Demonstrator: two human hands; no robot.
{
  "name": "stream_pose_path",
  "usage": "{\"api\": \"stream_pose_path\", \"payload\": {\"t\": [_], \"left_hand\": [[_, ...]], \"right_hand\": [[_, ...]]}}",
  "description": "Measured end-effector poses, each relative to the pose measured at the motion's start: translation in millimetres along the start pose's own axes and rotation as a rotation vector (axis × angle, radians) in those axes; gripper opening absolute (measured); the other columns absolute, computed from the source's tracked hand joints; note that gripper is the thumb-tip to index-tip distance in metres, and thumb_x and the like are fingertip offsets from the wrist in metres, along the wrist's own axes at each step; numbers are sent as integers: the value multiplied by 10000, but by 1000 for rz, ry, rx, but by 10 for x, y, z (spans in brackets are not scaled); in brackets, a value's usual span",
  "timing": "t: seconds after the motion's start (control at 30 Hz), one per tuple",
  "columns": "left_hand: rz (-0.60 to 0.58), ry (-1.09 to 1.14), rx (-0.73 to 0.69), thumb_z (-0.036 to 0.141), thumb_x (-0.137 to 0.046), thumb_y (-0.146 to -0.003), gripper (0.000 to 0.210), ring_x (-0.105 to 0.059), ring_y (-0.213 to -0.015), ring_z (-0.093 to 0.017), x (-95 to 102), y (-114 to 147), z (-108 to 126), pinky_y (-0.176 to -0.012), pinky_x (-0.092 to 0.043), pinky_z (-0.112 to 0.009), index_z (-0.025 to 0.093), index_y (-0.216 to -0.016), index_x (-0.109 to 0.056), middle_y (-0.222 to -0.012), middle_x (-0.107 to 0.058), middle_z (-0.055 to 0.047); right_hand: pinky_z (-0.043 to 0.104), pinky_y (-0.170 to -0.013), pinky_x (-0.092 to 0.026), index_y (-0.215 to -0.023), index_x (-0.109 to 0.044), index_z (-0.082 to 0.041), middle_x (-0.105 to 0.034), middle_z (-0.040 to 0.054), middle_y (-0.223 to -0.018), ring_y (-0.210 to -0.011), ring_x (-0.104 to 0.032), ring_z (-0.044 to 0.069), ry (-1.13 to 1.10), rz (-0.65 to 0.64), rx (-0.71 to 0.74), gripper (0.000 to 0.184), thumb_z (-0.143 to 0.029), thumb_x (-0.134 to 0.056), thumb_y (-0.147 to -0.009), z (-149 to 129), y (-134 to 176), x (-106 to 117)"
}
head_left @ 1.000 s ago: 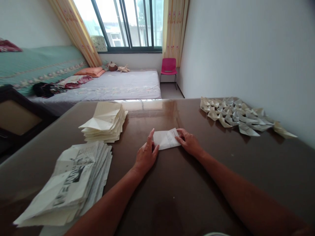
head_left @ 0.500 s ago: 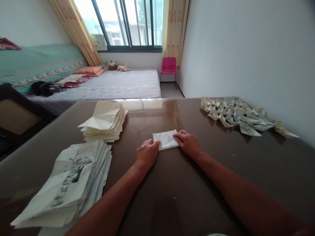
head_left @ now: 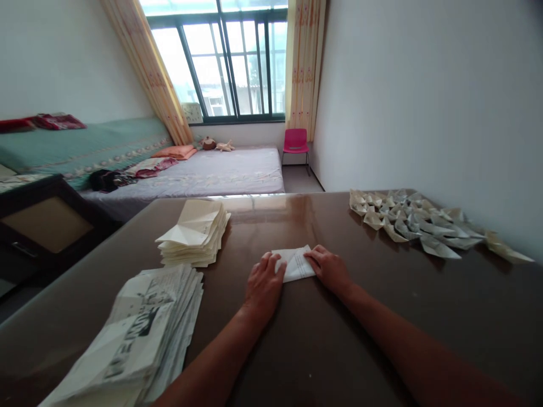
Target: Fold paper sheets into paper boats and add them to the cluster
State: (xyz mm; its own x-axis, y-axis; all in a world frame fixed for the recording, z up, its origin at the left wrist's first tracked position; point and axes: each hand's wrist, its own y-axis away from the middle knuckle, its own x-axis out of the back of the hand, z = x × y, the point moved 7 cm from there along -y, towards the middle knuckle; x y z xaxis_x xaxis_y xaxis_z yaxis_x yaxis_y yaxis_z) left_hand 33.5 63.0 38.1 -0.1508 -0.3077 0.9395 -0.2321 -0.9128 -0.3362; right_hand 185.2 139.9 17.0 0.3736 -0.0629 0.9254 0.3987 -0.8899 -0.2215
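Note:
A small folded sheet of printed white paper lies on the brown glossy table in front of me. My left hand is at its left side, fingers bent, with the thumb and fingertips pressing on the paper. At the right edge, my right hand pinches the paper near its upper corner. Both hands rest low at the tabletop. The undersides of the fingers are hidden.
To the left stand a stack of cream paper sheets and, nearer me, a stack of newsprint sheets. Several folded paper boats sit at the right by the wall. Beyond the table are a bed and a pink chair.
The view has tilted upward, so everything sits lower in the picture. My left hand has shifted further over the paper's left part, while my right hand keeps its pinch.

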Motion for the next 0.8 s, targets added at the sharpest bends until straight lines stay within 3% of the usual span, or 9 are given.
{"api": "stream_pose_path", "payload": {"t": [0.1,0.43,0.53,0.6,0.63,0.7,0.8], "left_hand": [[-42,110,-214,173,-432,-927,319,-457,-1271,-212,-62,43,196,-1050,-425,-381,236,-1200,-584,-1320,-558,-42],[-103,157,-205,271,-487,-906,379,-440,-1308,-263,-121,123,256,-1058,-443,-421,228,-1278,-548,-1379,-517,-87],[-104,146,-203,268,-486,-906,381,-429,-1316,-271,-154,125,259,-1061,-439,-430,227,-1280,-548,-1386,-510,-88],[-96,148,-199,263,-490,-903,385,-434,-1312,-269,-167,124,259,-1059,-441,-435,231,-1283,-544,-1385,-510,-87],[-90,153,-202,260,-487,-904,388,-433,-1313,-265,-170,125,260,-1064,-436,-434,228,-1286,-540,-1385,-509,-89],[-72,172,-224,249,-468,-911,393,-424,-1321,-245,-162,131,264,-1094,-403,-426,220,-1299,-528,-1378,-514,-92],[-78,197,-282,270,-472,-910,467,-363,-1362,-226,-161,150,264,-1132,-352,-401,200,-1371,-450,-1421,-465,-99]], "right_hand": [[244,-670,-430,-1084,-670,-287,-637,31,-1023,-794,-642,158,9,-2,-1,318,-372,-393,-953,-10,-4,-5],[241,-711,-466,-1051,-677,-272,-639,38,-1011,-829,-638,154,-68,29,7,300,-319,-400,-947,23,-38,-6],[319,-834,-483,-1094,-666,-259,-618,75,-1132,-974,-602,207,-70,135,60,314,-253,-394,-935,-47,0,139],[390,-962,-438,-1175,-636,-243,-586,100,-1234,-1105,-539,241,-74,175,179,359,-198,-386,-922,-204,67,228],[397,-1009,-409,-1229,-607,-233,-576,102,-1267,-1150,-514,238,-104,147,261,387,-182,-380,-919,-307,112,235],[370,-1066,-371,-1365,-486,-223,-546,85,-1337,-1224,-477,206,-193,-47,468,445,-213,-366,-938,-545,236,143],[391,-1140,-267,-1489,-262,-188,-336,96,-1506,-1386,-297,212,-252,-262,526,571,-398,-342,-964,-671,379,-5]]}}
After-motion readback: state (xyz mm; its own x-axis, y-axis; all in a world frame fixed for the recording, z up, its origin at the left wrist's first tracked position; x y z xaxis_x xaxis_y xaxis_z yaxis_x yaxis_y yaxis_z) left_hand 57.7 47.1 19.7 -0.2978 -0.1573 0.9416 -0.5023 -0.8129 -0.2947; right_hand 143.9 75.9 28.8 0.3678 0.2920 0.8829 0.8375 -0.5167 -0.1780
